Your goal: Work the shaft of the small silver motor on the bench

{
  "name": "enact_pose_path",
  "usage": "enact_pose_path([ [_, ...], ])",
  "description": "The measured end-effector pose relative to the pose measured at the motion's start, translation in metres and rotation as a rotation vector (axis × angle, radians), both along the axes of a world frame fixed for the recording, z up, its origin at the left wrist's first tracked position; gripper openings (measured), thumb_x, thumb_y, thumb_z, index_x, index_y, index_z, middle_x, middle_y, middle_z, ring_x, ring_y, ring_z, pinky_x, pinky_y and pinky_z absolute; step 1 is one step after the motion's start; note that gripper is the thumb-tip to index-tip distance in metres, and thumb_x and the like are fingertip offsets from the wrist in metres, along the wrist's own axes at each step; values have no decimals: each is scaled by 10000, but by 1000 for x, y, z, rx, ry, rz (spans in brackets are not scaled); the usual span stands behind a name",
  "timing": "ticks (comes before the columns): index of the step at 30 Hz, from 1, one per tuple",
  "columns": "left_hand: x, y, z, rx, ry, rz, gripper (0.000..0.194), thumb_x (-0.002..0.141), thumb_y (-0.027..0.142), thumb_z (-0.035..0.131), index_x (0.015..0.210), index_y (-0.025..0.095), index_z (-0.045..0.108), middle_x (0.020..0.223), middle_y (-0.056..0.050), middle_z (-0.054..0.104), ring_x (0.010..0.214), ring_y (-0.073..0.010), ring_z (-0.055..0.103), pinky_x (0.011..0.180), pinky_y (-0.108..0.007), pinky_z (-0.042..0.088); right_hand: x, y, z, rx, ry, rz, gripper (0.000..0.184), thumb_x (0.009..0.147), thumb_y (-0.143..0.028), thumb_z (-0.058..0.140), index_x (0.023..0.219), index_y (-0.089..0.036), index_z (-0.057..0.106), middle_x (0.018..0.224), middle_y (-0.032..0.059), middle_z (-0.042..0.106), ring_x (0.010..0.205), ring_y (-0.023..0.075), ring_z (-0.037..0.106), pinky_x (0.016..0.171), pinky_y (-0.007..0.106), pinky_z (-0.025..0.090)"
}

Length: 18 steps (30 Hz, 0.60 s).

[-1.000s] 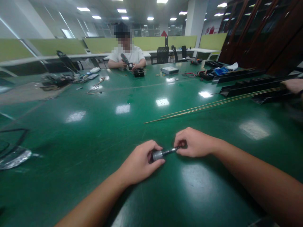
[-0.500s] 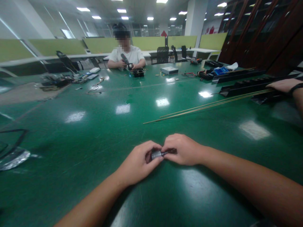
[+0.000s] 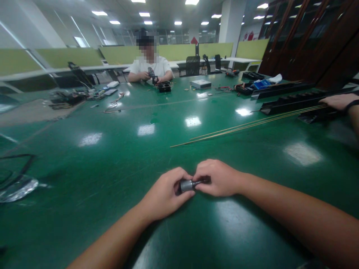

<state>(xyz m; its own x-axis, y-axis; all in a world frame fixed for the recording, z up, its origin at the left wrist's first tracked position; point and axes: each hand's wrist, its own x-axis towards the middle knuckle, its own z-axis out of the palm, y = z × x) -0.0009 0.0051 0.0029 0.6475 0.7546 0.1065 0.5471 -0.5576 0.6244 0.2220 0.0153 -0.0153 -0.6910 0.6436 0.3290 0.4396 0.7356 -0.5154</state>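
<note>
While the L hand [image 3: 168, 192] is curled in a C-shape, its thumb and fingers close on the silver-and-black cyl. [image 3: 186, 185]. R hand [image 3: 218, 177] is mostly closed; thumb and forefinger pinch the thin dark shaft [image 3: 202, 181] at the cyl.'s R end, approx. where the two meet. Remaining R fingers are folded; their exact grip cannot be told. Fingertips of both hands sit v. near each other; whether they touch is unclear. Cyl. pos.: btwn both hands, roughly horiz., just above or on the green table [image 3: 112, 168]; contact w/ surface is hidden.

Beyond the hands, thin gold-coloured rods [image 3: 238, 127] lie diagonally, R ends reaching a co-worker's hand [image 3: 340, 101], which rests palm-down at the black channels [image 3: 294, 102]. Far L: shiny foil-like item [image 3: 21, 190] at table edge. Opp. side: seated person [image 3: 151, 67], white shirt, holds a dark handheld tool [image 3: 153, 74] over a black part [image 3: 165, 86]. R of that: flat metal box [image 3: 201, 84].
</note>
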Motion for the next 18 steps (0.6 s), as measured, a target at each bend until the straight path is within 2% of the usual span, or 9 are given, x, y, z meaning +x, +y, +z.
enact_pose_path([
  [18,0,0,-1,18,0,2,168,781,213,707,929,197,632,872,-15,646,800,-186,601,715,-278,438,11,0,8,1,-41,0,82,768,-190,654,835,-168,697,779,31,678,737,157,604,729,277,450],
])
